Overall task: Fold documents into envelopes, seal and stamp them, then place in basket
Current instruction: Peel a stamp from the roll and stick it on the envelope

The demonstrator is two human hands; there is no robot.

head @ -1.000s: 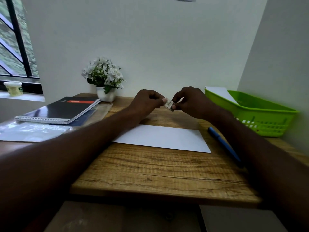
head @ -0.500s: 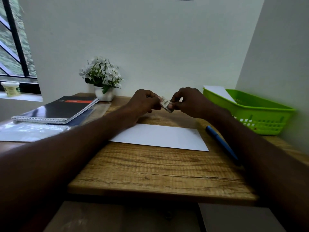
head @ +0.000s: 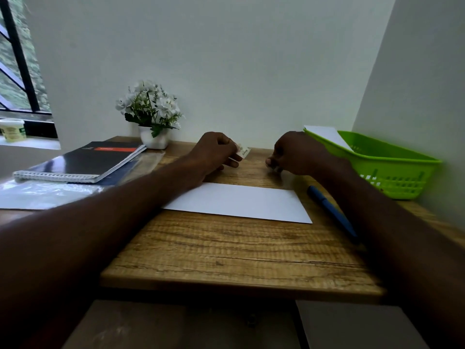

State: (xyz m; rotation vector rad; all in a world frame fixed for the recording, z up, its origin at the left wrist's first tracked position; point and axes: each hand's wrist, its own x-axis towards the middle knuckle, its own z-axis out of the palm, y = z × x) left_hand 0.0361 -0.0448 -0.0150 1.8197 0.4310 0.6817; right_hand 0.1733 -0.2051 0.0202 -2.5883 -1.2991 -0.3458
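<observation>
A white envelope [head: 239, 202] lies flat on the wooden desk [head: 226, 253], just in front of both hands. My left hand [head: 214, 154] pinches a small printed stamp slip [head: 243, 151] above the desk behind the envelope. My right hand [head: 294, 154] is apart from it to the right, low over the desk. Its fingers are curled and a small pale piece [head: 276, 169] shows at the fingertips. The green basket [head: 397, 172] stands at the right by the wall, with a white envelope [head: 327, 134] leaning on its far end.
A blue pen [head: 332, 210] lies right of the envelope, under my right forearm. A dark spiral notebook [head: 83, 162] and clear plastic sleeves [head: 45, 192] sit at the left. A potted white flower [head: 151, 117] stands at the back by the wall.
Both hands were pinching the small slip together. Now they have pulled apart: the left keeps the slip, and the right has moved right and down with a small pale piece.
</observation>
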